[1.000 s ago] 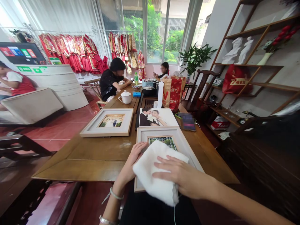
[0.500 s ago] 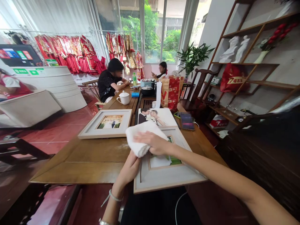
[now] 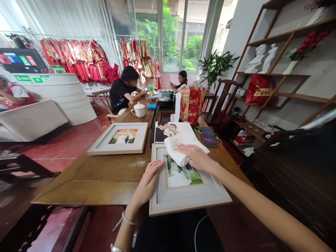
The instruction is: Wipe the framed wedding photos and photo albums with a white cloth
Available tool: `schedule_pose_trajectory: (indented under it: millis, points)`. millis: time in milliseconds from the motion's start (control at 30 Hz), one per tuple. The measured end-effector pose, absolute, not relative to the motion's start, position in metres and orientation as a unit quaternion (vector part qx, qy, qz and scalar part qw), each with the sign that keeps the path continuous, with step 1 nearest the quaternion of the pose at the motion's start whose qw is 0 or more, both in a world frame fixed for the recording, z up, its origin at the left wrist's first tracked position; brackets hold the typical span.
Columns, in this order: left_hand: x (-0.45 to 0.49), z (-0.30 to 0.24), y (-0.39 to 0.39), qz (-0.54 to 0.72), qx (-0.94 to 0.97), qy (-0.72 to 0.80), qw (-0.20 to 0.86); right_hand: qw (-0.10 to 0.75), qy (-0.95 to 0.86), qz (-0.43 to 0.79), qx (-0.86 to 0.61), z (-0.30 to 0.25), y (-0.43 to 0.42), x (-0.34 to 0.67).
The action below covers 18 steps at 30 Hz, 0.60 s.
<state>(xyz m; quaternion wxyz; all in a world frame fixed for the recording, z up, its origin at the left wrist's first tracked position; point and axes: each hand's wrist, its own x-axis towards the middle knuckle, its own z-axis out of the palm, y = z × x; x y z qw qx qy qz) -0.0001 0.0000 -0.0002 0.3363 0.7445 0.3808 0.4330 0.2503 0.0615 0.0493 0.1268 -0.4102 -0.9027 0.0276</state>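
A light grey picture frame [image 3: 189, 201] with a wedding photo [image 3: 181, 176] inside lies at the table's near edge, slightly over it. My right hand [image 3: 194, 155] presses a folded white cloth [image 3: 174, 147] onto the upper part of the frame, fingers laid over the cloth. The cloth hides the frame's top edge and part of the photo. At the frame's left side, my left hand [image 3: 149, 180] rests with its fingers stretched out flat on the border. Just behind the cloth is an unframed wedding print [image 3: 164, 132].
A second framed photo [image 3: 103, 148] lies to the left on the wooden table [image 3: 105, 189]. Farther back stand a white lidded mug [image 3: 139, 110], a blue box [image 3: 151, 106], a red paper bag [image 3: 191, 106] and a phone [image 3: 209, 136]. Two people sit at the far end.
My right hand has moved the cloth rightward across the frame, uncovering its upper left corner and more of the photo. My left hand now shows its fingers on the border.
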Motion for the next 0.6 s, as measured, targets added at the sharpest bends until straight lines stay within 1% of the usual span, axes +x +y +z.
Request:
schedule_pose_trajectory:
  millis: [133,233,367,500,600]
  points:
    - [0.0,-0.001,0.001,0.423,0.75,0.385,0.332,0.091,-0.833,-0.066,-0.542,0.049,0.045,0.267]
    - [0.001,0.0,0.001,0.417,0.75,0.395,0.328,0.06,-0.819,-0.084,-0.564,0.049,0.032,0.257]
    - [0.003,0.001,-0.001,0.416,0.742,0.416,0.322,0.049,-0.873,0.006,-0.486,0.047,0.01,0.232]
    - [0.006,0.001,-0.001,0.421,0.738,0.429,0.309,0.058,-0.934,0.111,-0.336,0.058,-0.023,0.222]
    - [0.006,0.001,-0.001,0.416,0.744,0.426,0.303,0.04,-0.955,0.169,-0.24,0.078,-0.053,0.232]
